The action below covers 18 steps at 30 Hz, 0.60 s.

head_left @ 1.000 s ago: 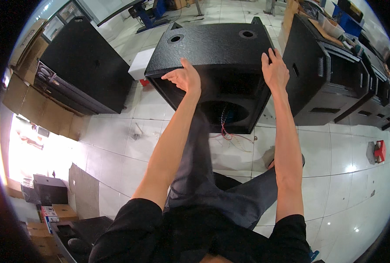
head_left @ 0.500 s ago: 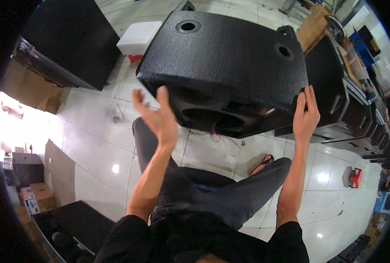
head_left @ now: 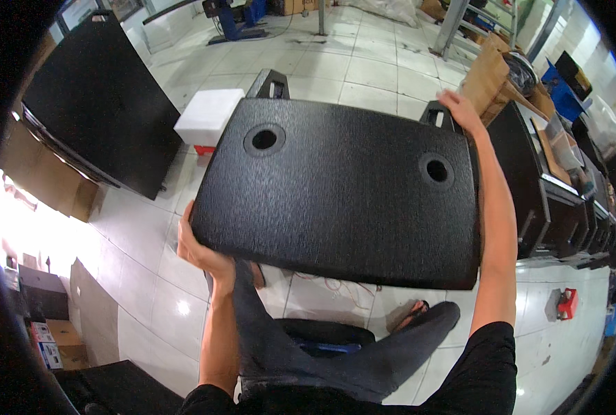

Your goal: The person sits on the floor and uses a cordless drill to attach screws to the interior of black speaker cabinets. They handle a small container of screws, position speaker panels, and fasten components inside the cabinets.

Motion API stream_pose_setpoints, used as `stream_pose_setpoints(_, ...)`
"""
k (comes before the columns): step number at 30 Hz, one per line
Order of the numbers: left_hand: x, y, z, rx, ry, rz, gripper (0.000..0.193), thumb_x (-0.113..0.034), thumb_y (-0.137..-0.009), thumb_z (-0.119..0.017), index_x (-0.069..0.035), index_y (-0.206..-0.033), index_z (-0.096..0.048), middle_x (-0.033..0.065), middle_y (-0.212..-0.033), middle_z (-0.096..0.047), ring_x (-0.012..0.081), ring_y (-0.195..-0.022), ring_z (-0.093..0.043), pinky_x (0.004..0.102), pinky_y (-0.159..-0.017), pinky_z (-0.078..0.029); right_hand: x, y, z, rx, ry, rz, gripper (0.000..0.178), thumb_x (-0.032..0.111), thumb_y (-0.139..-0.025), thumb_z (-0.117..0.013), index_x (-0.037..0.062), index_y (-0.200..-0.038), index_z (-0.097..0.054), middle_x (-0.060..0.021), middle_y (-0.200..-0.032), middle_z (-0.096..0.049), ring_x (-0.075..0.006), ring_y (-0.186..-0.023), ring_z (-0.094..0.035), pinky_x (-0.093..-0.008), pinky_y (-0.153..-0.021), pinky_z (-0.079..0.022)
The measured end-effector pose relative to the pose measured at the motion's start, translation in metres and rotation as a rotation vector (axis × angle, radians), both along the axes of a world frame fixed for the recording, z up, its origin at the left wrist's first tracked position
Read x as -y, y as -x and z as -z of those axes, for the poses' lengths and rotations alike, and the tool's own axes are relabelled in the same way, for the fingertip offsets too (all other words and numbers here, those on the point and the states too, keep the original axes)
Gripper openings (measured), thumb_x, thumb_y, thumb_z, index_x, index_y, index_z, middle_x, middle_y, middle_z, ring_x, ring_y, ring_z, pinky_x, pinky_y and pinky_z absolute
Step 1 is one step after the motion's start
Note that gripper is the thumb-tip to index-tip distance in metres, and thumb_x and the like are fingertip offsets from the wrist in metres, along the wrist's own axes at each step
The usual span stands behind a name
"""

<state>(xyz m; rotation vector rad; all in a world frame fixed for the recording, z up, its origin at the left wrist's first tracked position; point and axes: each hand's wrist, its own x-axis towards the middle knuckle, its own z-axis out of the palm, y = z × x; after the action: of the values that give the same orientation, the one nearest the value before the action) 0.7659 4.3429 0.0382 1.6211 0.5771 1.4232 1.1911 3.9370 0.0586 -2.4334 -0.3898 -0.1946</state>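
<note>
A large black speaker cabinet (head_left: pixel 342 200) with a textured skin lies before me over my knees, its top panel facing up. Two round holes sit in that panel, and black brackets stick out along its far edge, a left bracket (head_left: pixel 269 86) and a right bracket (head_left: pixel 436 115). My left hand (head_left: pixel 209 257) is closed around the near left corner. Along the right side runs my right forearm, and my right hand (head_left: pixel 462 113) is at the far right bracket, its fingertips smeared by motion. Thin red wires (head_left: pixel 335 283) show on the floor below the near edge.
Behind the cabinet's left side a white block (head_left: pixel 209 117) rests on something red. A tall black cabinet (head_left: pixel 100 104) stands at the left. Black drawer units (head_left: pixel 529 187) line the right, with an open cardboard box (head_left: pixel 491 72) by them. A red stool (head_left: pixel 566 304) is farther right.
The speaker cabinet has tipped so its top faces me and its open underside is hidden. My left hand has taken hold of the near left corner; my right hand has moved to the far right.
</note>
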Motion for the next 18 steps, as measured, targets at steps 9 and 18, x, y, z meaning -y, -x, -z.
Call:
stream_pose_setpoints(9,-0.013,-0.008,-0.006,0.188,0.390,0.060,0.072,-0.045,-0.101,-0.016,0.008,-0.102,-0.065,0.0153,-0.094,-0.067,0.0198,-0.085,-0.065,0.0307,-0.083,-0.053,-0.027,0.036,-0.007,-0.261,-0.360,-0.197,0.017,0.005,-0.077,-0.055,-0.0033,-0.092,-0.059,-0.0065,-0.077,-0.058,-0.0173,-0.062,-0.063,-0.0279,-0.056,-0.050)
stream_pose_setpoints(18,-0.126,-0.128,0.009,-0.026,0.044,0.204,0.064,-0.035,-0.100,-0.025,0.006,-0.088,-0.072,0.0125,-0.092,-0.071,0.0198,-0.089,-0.058,0.0294,-0.094,-0.037,0.017,0.139,0.004,-0.072,-0.461,0.215,0.009,0.005,-0.082,-0.051,-0.0007,-0.086,-0.057,-0.0055,-0.076,-0.052,-0.0134,-0.068,-0.057,-0.0283,-0.053,-0.049)
